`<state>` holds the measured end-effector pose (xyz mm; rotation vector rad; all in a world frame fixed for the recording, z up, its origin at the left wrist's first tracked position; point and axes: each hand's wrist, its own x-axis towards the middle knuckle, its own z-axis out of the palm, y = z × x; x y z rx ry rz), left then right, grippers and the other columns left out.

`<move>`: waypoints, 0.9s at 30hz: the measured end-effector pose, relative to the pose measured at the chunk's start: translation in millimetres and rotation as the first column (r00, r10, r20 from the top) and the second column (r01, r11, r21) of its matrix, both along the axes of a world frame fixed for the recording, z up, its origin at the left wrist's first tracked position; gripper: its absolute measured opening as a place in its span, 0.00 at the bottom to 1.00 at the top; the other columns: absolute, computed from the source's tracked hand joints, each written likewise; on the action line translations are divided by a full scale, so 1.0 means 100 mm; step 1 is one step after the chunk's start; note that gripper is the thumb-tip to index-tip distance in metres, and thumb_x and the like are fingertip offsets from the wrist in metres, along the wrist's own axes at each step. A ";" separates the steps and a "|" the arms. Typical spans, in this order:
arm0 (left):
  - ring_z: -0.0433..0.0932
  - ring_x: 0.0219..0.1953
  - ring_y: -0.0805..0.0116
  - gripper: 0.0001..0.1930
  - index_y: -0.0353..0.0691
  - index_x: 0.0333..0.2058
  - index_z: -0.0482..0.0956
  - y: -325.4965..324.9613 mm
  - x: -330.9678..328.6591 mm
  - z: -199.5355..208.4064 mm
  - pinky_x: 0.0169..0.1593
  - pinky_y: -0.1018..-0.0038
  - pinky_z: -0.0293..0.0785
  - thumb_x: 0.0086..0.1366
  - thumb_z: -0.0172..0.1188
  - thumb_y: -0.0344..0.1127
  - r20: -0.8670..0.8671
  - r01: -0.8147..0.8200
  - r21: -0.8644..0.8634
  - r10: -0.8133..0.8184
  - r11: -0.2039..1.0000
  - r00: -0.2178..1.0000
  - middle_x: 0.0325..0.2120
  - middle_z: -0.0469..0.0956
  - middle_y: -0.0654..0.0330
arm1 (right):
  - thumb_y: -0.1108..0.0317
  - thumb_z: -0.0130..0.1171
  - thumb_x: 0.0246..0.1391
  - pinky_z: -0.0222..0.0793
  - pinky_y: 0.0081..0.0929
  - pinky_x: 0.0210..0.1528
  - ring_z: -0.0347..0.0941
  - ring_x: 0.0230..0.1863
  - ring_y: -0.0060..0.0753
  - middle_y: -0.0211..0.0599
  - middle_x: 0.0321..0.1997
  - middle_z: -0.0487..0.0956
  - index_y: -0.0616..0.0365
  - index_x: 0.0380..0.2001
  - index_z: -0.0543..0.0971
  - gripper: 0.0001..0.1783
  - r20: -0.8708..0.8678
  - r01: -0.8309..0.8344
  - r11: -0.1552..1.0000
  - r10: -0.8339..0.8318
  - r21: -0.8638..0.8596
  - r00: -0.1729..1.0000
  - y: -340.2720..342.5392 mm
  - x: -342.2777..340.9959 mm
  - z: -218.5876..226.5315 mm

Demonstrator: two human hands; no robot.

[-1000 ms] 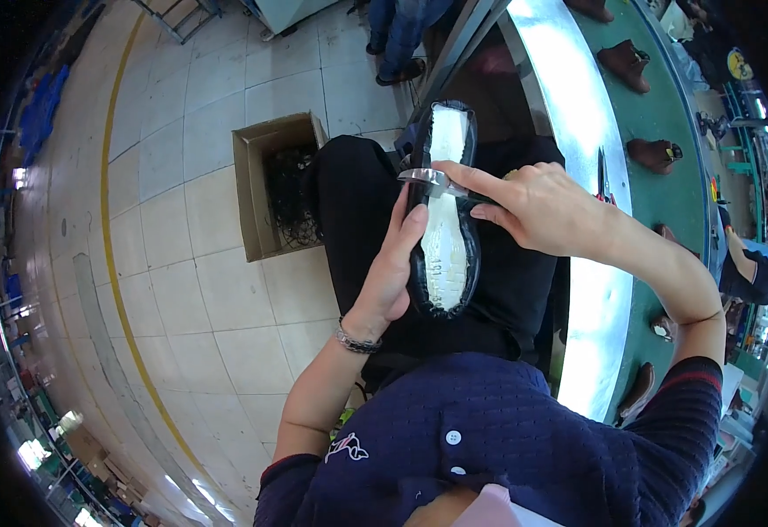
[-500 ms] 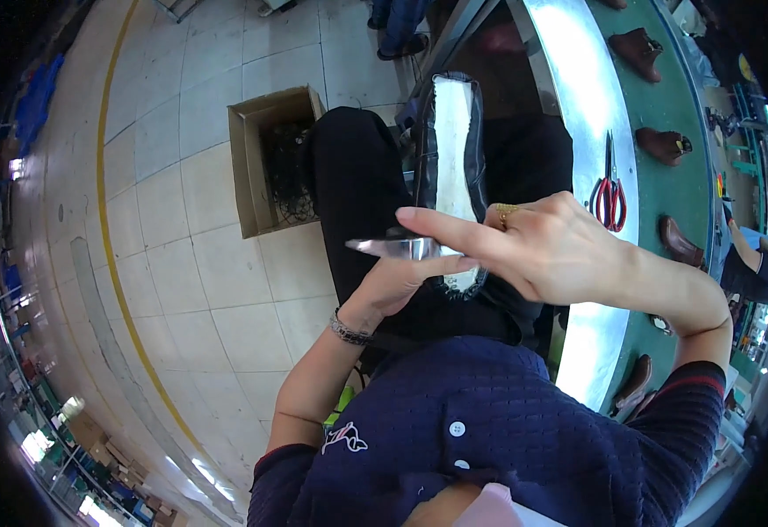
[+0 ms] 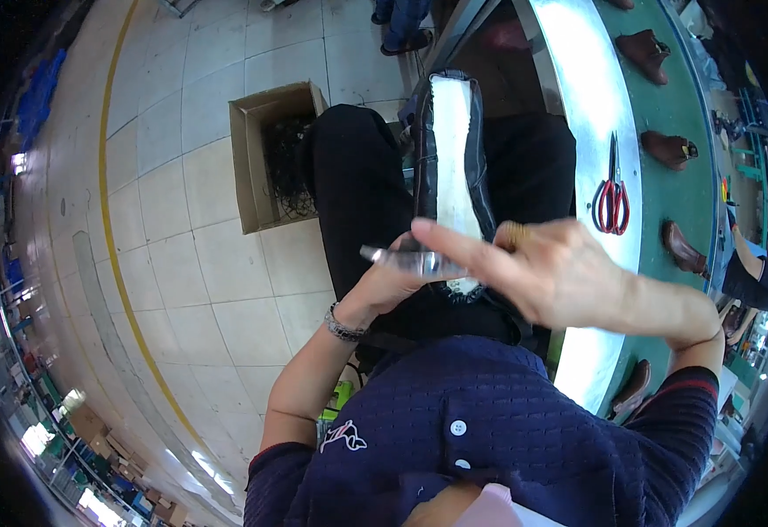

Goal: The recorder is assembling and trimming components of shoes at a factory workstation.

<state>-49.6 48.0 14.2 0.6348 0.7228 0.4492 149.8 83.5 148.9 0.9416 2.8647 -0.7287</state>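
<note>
A black shoe upper [image 3: 425,171] on its form lies sole side up across my lap between my thighs. Its long white insole board [image 3: 451,140] faces up, with dark gathered edges folded around it. My left hand [image 3: 390,283] grips the near end at its left side, most of its fingers hidden. Above that end, my right hand [image 3: 559,272] is closed around a shiny metal tool [image 3: 414,262] whose pointed tip sticks out to the left. The index finger stretches along above the tool. Motion blur hides the tool's exact kind.
Red-handled scissors [image 3: 611,206] lie on the metal bench edge [image 3: 590,61] at the right. Beyond, several brown shoes [image 3: 665,149] stand on a green surface [image 3: 665,198]. An open cardboard box [image 3: 250,171] holding dark scraps sits on the tiled floor left of my knee.
My right hand and the metal tool have come slightly nearer to my body and to the right. The left hand stays by the shoe's near end.
</note>
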 end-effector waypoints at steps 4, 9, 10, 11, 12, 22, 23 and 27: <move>0.77 0.46 0.72 0.26 0.36 0.50 0.71 -0.03 -0.02 0.00 0.51 0.75 0.74 0.55 0.71 0.34 -0.052 -0.080 -0.022 0.079 0.997 0.996 0.44 0.77 0.59 | 0.76 0.52 0.51 0.64 0.24 0.12 0.71 0.13 0.28 0.37 0.18 0.72 0.39 0.71 0.50 0.45 0.198 0.001 0.997 -0.015 0.071 0.980 -0.09 0.03 -0.12; 0.77 0.45 0.72 0.26 0.36 0.52 0.72 0.09 0.04 -0.03 0.51 0.75 0.74 0.56 0.70 0.34 0.016 -0.036 -0.015 0.036 0.999 0.999 0.44 0.78 0.58 | 0.73 0.51 0.51 0.66 0.26 0.13 0.72 0.14 0.29 0.36 0.17 0.72 0.39 0.71 0.49 0.44 -0.131 -0.038 0.997 0.047 0.072 0.990 -0.14 0.07 -0.12; 0.77 0.46 0.71 0.28 0.35 0.54 0.70 0.13 0.04 0.01 0.51 0.74 0.74 0.55 0.69 0.31 -0.025 0.035 -0.011 -0.036 0.999 0.999 0.45 0.77 0.59 | 0.70 0.52 0.52 0.66 0.28 0.14 0.72 0.14 0.30 0.35 0.16 0.70 0.39 0.71 0.50 0.44 -0.020 0.001 1.000 -0.002 -0.025 1.000 -0.07 0.08 -0.09; 0.77 0.48 0.71 0.31 0.34 0.57 0.68 0.17 0.03 0.05 0.51 0.73 0.74 0.55 0.68 0.28 -0.067 0.106 -0.007 -0.106 0.994 0.992 0.47 0.76 0.59 | 0.68 0.54 0.54 0.66 0.32 0.15 0.73 0.15 0.33 0.38 0.17 0.72 0.40 0.70 0.51 0.42 0.152 0.069 0.998 -0.068 -0.003 0.986 0.02 0.10 -0.15; 0.75 0.50 0.70 0.34 0.36 0.60 0.63 0.18 0.05 0.06 0.53 0.71 0.73 0.55 0.68 0.27 -0.036 0.042 0.023 -0.041 0.999 0.999 0.50 0.74 0.59 | 0.67 0.54 0.56 0.66 0.33 0.15 0.73 0.14 0.35 0.39 0.17 0.73 0.41 0.70 0.52 0.40 0.142 0.099 0.993 -0.088 -0.071 0.986 0.19 0.12 -0.19; 0.65 0.60 0.66 0.48 0.46 0.69 0.43 0.76 0.23 0.07 0.62 0.66 0.63 0.58 0.67 0.39 0.047 -0.135 -0.207 0.148 0.969 0.988 0.59 0.63 0.58 | 0.56 0.48 0.65 0.69 0.28 0.29 0.77 0.24 0.32 0.39 0.23 0.79 0.58 0.57 0.69 0.23 -0.136 0.564 0.565 -0.769 -0.603 0.625 0.20 0.65 -0.13; 0.64 0.60 0.65 0.49 0.46 0.69 0.43 0.72 0.23 0.09 0.62 0.66 0.62 0.57 0.68 0.40 0.033 -0.137 -0.172 0.145 0.976 0.989 0.60 0.62 0.57 | 0.58 0.50 0.64 0.69 0.26 0.31 0.77 0.26 0.29 0.37 0.25 0.79 0.58 0.55 0.70 0.21 -0.147 0.494 0.442 -0.837 -0.749 0.527 0.15 0.74 -0.14; 0.54 0.67 0.63 0.60 0.45 0.70 0.34 0.52 0.19 0.24 0.67 0.68 0.50 0.49 0.73 0.32 0.016 -0.097 0.183 0.096 0.978 0.995 0.67 0.51 0.56 | 0.64 0.57 0.58 0.71 0.23 0.38 0.77 0.30 0.28 0.36 0.30 0.81 0.59 0.45 0.74 0.14 -0.145 0.287 0.267 -0.912 -0.920 0.383 -0.06 1.06 -0.32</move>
